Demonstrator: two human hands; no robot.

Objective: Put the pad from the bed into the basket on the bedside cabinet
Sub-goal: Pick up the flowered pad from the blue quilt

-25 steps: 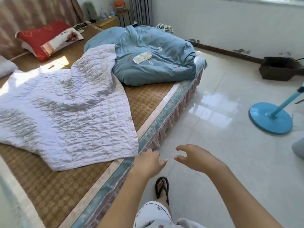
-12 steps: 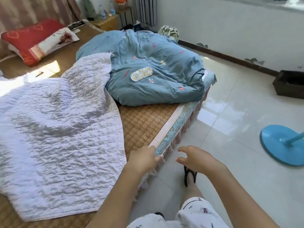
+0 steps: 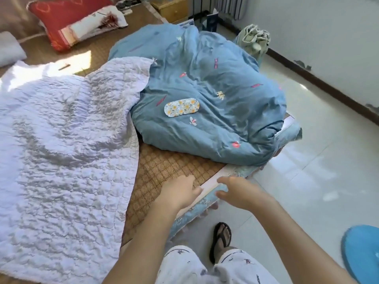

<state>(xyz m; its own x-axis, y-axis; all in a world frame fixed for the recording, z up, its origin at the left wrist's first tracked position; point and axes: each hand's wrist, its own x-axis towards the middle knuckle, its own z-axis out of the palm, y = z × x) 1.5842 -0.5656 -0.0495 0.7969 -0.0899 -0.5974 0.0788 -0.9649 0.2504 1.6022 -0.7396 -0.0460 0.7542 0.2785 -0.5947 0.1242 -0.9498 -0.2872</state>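
Note:
A small oval pad (image 3: pixel 181 107) with a yellow flower print lies on top of the bunched blue duvet (image 3: pixel 207 95) on the bed. My left hand (image 3: pixel 178 193) hovers over the woven mat near the bed's edge, fingers loosely curled and empty. My right hand (image 3: pixel 239 192) is beside it over the bed's edge, fingers apart, also empty. Both hands are well short of the pad. A yellow wooden bedside cabinet (image 3: pixel 171 8) stands at the far end of the bed; no basket shows on it in this view.
A white quilted blanket (image 3: pixel 61 140) covers the left of the bed. Red and white pillows (image 3: pixel 71 21) lie at the head. A green cloth bundle (image 3: pixel 255 38) sits past the duvet. A blue fan base (image 3: pixel 361 253) stands on the tiled floor at right.
I have stepped closer along the bed, so the duvet and pad appear nearer. Both hands have moved forward from the floor side to over the bed's edge.

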